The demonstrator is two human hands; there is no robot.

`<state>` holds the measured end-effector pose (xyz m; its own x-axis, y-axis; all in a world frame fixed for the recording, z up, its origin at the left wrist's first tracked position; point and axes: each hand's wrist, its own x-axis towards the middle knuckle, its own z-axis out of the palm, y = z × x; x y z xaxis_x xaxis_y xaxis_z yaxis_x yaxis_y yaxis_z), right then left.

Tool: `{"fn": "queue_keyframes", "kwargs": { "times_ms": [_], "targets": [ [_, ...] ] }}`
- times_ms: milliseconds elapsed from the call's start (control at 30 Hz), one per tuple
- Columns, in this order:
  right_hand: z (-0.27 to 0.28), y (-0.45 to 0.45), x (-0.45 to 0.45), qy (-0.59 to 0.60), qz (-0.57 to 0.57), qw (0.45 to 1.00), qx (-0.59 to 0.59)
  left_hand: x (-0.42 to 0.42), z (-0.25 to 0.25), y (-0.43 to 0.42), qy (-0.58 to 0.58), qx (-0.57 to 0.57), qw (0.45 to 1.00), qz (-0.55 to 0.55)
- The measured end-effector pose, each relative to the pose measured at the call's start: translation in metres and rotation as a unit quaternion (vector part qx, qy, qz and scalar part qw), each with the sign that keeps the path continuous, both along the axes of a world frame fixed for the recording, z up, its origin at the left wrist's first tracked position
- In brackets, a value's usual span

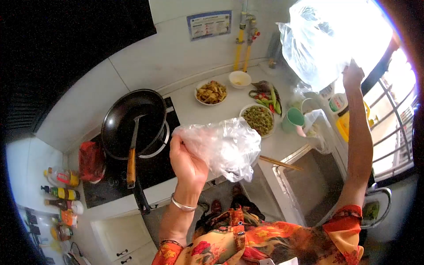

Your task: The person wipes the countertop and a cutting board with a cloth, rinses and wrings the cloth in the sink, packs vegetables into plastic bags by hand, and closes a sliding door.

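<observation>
My left hand (187, 161), with a bracelet on its wrist, grips a crumpled clear plastic bag (225, 148) above the counter's front edge. Stretched out to the upper right, my right hand (353, 75) is closed at the lower edge of a larger translucent plastic bag (309, 44), bright against the window. Below that bag stand a green cup (293, 120) and bottles, one with a green label (338, 102). A bowl of chopped green food (257, 120) lies just beyond the bag in my left hand.
A black wok (128, 110) with a wooden-handled spatula (131, 163) sits on the stove at left. On the counter (194, 115) are a plate of cooked food (211, 92), a small bowl (240, 79), peppers (276, 104) and chopsticks (280, 163). A sink (313, 181) is at right.
</observation>
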<state>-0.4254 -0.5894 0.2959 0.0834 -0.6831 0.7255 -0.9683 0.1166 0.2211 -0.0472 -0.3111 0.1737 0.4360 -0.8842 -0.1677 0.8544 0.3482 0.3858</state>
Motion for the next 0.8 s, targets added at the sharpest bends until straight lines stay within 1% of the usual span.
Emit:
{"fn": "queue_keyframes", "kwargs": {
  "times_ms": [33,67,100,133,167,200,233,267,300,333,367,400,433,467,500,533,567,600,633,667,700,733,767,800],
  "targets": [
    [-0.020,-0.049,-0.005,-0.349,0.175,0.919,-0.055,0.001,-0.001,-0.010,0.019,-0.018,1.000,-0.012],
    [-0.034,-0.077,0.000,-0.554,0.269,0.786,-0.055,0.002,-0.004,-0.020,0.015,-0.013,1.000,-0.004],
    [-0.044,-0.097,0.013,-0.721,0.339,0.595,-0.105,0.003,-0.007,-0.029,-0.016,-0.009,1.000,-0.005],
    [-0.054,-0.114,0.020,-0.787,0.354,0.493,-0.111,0.003,-0.010,-0.038,-0.049,-0.004,0.999,-0.004],
    [-0.063,-0.129,0.023,-0.793,0.356,0.484,-0.102,0.004,-0.012,-0.046,-0.056,0.000,0.998,0.008],
    [-0.076,-0.147,0.022,-0.648,0.263,0.712,-0.067,0.008,-0.012,-0.054,-0.042,0.003,0.999,0.006],
    [-0.092,-0.167,0.021,-0.449,0.154,0.880,-0.001,0.010,-0.011,-0.063,-0.030,0.006,1.000,0.004],
    [-0.109,-0.187,0.020,-0.210,0.030,0.977,0.013,0.010,-0.009,-0.073,-0.042,0.008,0.999,0.013],
    [-0.127,-0.203,0.021,-0.177,0.012,0.984,0.005,0.011,-0.008,-0.081,-0.044,0.027,0.998,0.024],
    [-0.143,-0.219,0.022,-0.209,0.016,0.978,0.012,0.012,-0.008,-0.089,-0.046,0.047,0.997,0.033],
    [-0.158,-0.236,0.023,-0.306,0.042,0.951,0.015,0.014,-0.012,-0.096,-0.047,0.016,0.998,0.030],
    [-0.172,-0.250,0.025,-0.459,0.097,0.883,-0.001,0.015,-0.016,-0.100,-0.053,0.020,0.998,0.035],
    [-0.186,-0.267,0.028,-0.671,0.194,0.715,-0.034,0.014,-0.019,-0.105,-0.061,0.025,0.997,0.032],
    [-0.197,-0.277,0.031,-0.806,0.242,0.534,-0.074,0.014,-0.021,-0.109,-0.068,0.024,0.997,0.026],
    [-0.209,-0.286,0.031,-0.848,0.238,0.468,-0.074,0.011,-0.019,-0.111,-0.046,0.019,0.998,0.023],
    [-0.226,-0.298,0.027,-0.856,0.212,0.469,-0.054,0.007,-0.015,-0.115,-0.049,0.021,0.998,0.020],
    [-0.244,-0.305,0.019,-0.807,0.119,0.578,0.039,0.002,-0.010,-0.118,-0.052,0.070,0.995,0.045],
    [-0.262,-0.323,0.020,-0.658,0.026,0.751,0.040,-0.002,-0.010,-0.120,-0.053,0.118,0.989,0.070],
    [-0.282,-0.334,0.017,-0.631,-0.009,0.775,0.042,0.005,-0.020,-0.118,-0.018,0.070,0.996,0.053],
    [-0.288,-0.328,0.022,-0.598,-0.045,0.799,0.047,0.010,-0.023,-0.115,-0.012,0.074,0.996,0.051],
    [-0.289,-0.328,0.020,-0.596,-0.046,0.800,0.048,0.012,-0.025,-0.114,-0.003,0.060,0.998,0.029],
    [-0.288,-0.327,0.017,-0.544,-0.030,0.830,0.117,0.014,-0.028,-0.113,0.006,0.046,0.999,0.007],
    [-0.291,-0.329,0.014,-0.489,-0.013,0.853,0.185,0.015,-0.031,-0.113,0.004,0.061,0.998,0.011],
    [-0.282,-0.322,0.019,-0.487,-0.015,0.853,0.186,0.016,-0.031,-0.111,0.006,0.063,0.998,0.011]
  ]
}}
